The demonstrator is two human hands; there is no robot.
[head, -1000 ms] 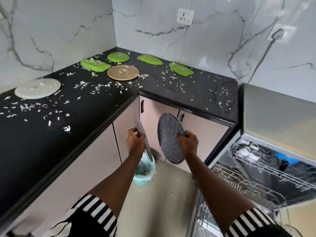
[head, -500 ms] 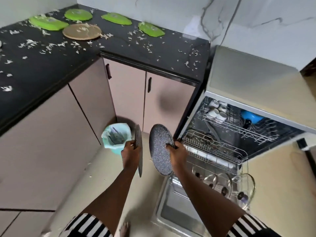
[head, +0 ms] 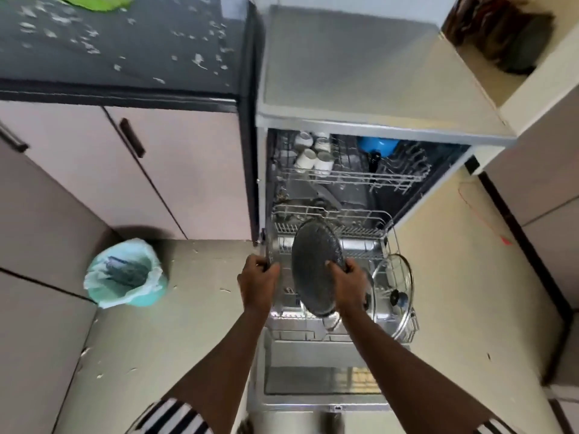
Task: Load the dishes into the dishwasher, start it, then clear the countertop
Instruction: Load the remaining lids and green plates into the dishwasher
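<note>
The dishwasher stands open with its lower rack pulled out over the lowered door. My right hand grips a round speckled grey plate, tilted on edge above the lower rack. My left hand holds a second grey plate, seen edge-on at the rack's left side. A glass lid stands in the rack on the right. The upper rack holds white cups and a blue bowl.
A small bin with a green liner sits on the floor to the left. The black countertop above the cabinets is strewn with white scraps, and a green dish lies at its far edge. Cabinets stand on the right.
I have turned from the counter corner to the dishwasher. Both hands carried their grey plates right and down, from beside the bin to over the lower rack.
</note>
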